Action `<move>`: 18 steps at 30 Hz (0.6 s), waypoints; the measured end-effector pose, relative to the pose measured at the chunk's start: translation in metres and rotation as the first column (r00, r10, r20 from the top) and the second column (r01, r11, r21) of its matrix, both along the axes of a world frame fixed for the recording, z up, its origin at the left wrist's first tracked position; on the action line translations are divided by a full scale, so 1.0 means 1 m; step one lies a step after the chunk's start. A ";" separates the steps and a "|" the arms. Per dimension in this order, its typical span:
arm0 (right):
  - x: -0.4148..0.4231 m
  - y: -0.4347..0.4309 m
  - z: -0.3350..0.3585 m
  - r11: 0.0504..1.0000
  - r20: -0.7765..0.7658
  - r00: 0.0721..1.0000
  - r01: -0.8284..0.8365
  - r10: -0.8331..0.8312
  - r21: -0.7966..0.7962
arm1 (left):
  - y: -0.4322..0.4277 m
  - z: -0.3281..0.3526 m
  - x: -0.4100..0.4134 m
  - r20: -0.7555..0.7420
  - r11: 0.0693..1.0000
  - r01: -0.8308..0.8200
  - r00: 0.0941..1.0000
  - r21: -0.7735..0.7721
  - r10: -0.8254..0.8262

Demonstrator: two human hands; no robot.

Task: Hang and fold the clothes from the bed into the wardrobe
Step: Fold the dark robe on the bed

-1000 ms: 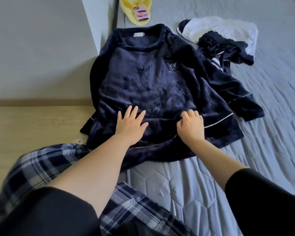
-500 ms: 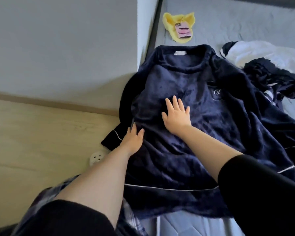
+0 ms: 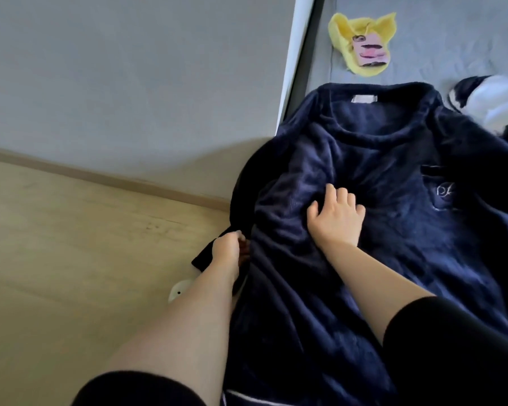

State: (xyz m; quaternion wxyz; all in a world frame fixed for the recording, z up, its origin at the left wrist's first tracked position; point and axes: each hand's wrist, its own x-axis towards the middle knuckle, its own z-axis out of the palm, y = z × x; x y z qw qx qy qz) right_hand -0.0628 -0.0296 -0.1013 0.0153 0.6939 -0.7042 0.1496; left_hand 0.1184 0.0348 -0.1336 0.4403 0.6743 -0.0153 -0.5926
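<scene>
Grey bed (image 3: 452, 39) bearing the navy fleece top (image 3: 393, 230) spread face-up: right hand (image 3: 336, 219), now higher on the chest, presses with fingers loosely bent, while left hand (image 3: 228, 250) has apparently pinched the overhanging sleeve, starting the fold.

Yellow cloth item (image 3: 363, 43) with pink tag lying beyond; white round object (image 3: 179, 290) sitting on wooden floor (image 3: 71, 259); grey wall (image 3: 129, 77) standing behind.

Navy fleece top (image 3: 364, 171) flat on grey bed (image 3: 452, 39), right hand (image 3: 336, 216) pressing it, left hand (image 3: 228, 250) gripping its hanging sleeve (fingers hidden)
</scene>
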 end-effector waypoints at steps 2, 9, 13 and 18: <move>0.004 -0.006 0.002 0.999 -0.004 1.000 0.006 -0.007 -0.044 | -0.015 -0.004 0.000 -0.055 0.998 -0.048 0.997 0.030 0.050; 0.007 -0.019 -0.001 0.989 0.032 0.999 0.015 -0.010 -0.149 | -0.085 0.018 -0.015 0.097 0.977 -0.082 0.990 -0.195 0.102; 0.005 -0.019 -0.004 0.984 0.070 0.998 0.020 -0.008 -0.175 | -0.108 0.017 -0.013 -0.016 0.984 -0.131 0.991 -0.118 0.130; 0.006 -0.018 -0.006 0.980 0.079 0.997 0.014 0.001 -0.197 | -0.122 0.016 0.003 -0.225 0.996 -0.072 0.971 0.047 0.081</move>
